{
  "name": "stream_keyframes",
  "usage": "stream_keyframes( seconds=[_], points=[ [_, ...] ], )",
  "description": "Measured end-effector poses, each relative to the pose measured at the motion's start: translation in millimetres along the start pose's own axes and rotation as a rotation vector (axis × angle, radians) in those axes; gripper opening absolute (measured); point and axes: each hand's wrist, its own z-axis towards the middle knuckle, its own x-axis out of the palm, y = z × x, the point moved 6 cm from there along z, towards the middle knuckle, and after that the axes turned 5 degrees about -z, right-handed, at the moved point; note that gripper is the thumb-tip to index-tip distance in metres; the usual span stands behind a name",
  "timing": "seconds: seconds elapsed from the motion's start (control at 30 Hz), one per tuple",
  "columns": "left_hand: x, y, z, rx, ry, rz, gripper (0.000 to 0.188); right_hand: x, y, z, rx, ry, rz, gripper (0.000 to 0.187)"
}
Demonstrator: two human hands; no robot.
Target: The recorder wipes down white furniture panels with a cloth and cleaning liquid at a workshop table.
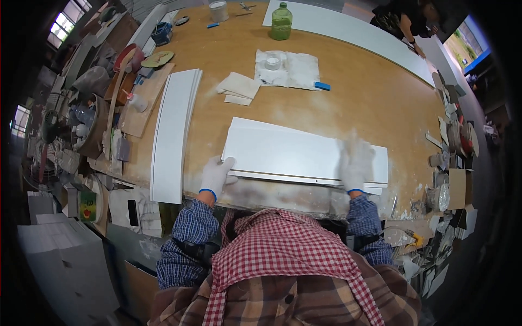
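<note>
Several long white panels (283, 155) lie loosely stacked on the wooden table in front of me, their ends slightly out of line. My left hand (216, 175), in a white glove with a blue cuff, grips the near left corner of the upper white panel. Over the right part of the same panel is my right hand (356, 163), gloved likewise; motion smears its fingers, so I cannot see whether it touches the surface. A groove and small dark holes run along the panel's near edge.
More white panels (175, 136) lie to the left. Beyond are sandpaper-like sheets (239, 88), a white cloth (299, 68) with a small tub (272, 64), a blue block (322, 86) and a green bottle (281, 24). Another person (405, 24) leans over the far right.
</note>
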Motion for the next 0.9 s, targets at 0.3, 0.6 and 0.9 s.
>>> stream_keyframes(
  seconds=[0.3, 0.6, 0.9],
  points=[
    [18, 8, 7, -0.384, 0.274, -0.665, 0.106, -9, 288, -40, -0.924, 0.059, 0.281, 0.046],
    [-4, 13, 21, -0.095, 0.411, -0.267, 0.044, -20, 120, -31, -0.665, -0.124, 0.254, 0.046],
    [3, -9, 14, -0.026, 0.428, -0.233, 0.049, 12, -140, -23, 0.423, -0.282, 0.105, 0.041]
  ],
)
